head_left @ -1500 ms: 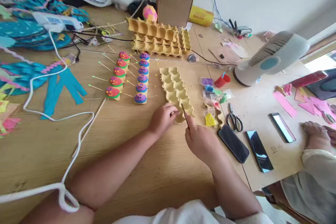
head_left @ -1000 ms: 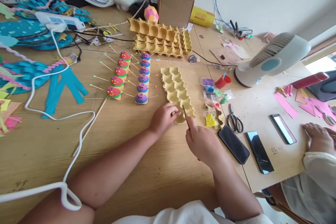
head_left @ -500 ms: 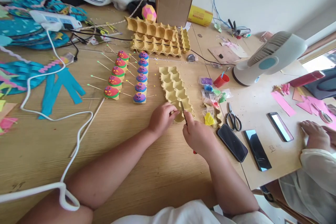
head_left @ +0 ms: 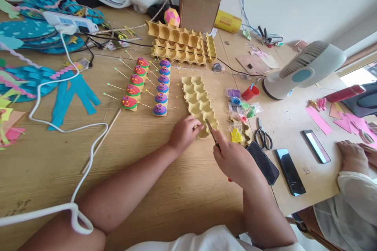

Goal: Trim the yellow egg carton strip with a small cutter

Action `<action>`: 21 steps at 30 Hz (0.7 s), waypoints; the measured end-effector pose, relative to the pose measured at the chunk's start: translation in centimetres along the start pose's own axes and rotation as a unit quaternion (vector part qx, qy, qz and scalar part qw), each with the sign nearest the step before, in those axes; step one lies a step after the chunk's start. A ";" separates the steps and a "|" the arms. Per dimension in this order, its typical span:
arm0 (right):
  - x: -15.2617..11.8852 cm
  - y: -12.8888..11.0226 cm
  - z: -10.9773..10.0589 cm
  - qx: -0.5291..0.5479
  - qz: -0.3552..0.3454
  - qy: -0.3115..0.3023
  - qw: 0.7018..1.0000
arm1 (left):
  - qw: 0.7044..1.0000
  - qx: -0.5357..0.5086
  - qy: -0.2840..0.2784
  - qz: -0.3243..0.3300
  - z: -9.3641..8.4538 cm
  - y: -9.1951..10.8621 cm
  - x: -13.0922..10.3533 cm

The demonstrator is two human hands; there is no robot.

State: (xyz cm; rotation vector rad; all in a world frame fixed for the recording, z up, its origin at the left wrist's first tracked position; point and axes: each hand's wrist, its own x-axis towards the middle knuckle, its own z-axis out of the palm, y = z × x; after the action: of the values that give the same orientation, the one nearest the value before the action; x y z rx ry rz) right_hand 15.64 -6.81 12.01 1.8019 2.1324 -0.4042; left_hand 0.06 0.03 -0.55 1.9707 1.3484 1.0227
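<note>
A yellow egg carton piece point(head_left: 198, 98) lies on the wooden table, its cups in two columns. My left hand point(head_left: 185, 134) is closed on the carton's near left corner, thumb and fingers pinched. In my right hand point(head_left: 232, 159) is a thin knife point(head_left: 212, 132), its blade pointing up and left over the carton's near right part; a bit of red shows below the hand. Left of the carton stand a row of blue and purple painted cups point(head_left: 160, 98) and a row of red and green ones point(head_left: 131, 91) with thin sticks.
Beyond lie more egg cartons point(head_left: 178, 49). On the right are scissors point(head_left: 263, 135), a black phone point(head_left: 263, 160), a red cup point(head_left: 250, 92), clay packets point(head_left: 233, 93) and a white fan point(head_left: 303, 71). A white cable point(head_left: 88, 164) crosses the left side. Another person's hands point(head_left: 353, 155) rest at far right.
My right hand has moved right and slightly down with the knife, away from my left hand. My left hand stays on the carton corner. The whole view has shifted a little.
</note>
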 end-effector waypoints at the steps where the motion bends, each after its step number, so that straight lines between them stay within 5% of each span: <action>1: -0.4 0.0 -0.1 -0.013 -0.002 -0.001 1.000 | 1.000 -0.001 0.001 -0.001 0.0 0.0 0.0; 21: -2.1 0.2 0.1 -0.060 -0.017 0.000 0.998 | 1.000 -0.006 0.007 -0.006 0.0 -0.1 0.0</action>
State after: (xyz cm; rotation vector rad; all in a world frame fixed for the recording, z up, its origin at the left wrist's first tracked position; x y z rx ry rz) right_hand 16.13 -8.76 12.80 1.7009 2.1408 -0.2776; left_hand 0.04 0.06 -0.62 1.9488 1.3564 1.0384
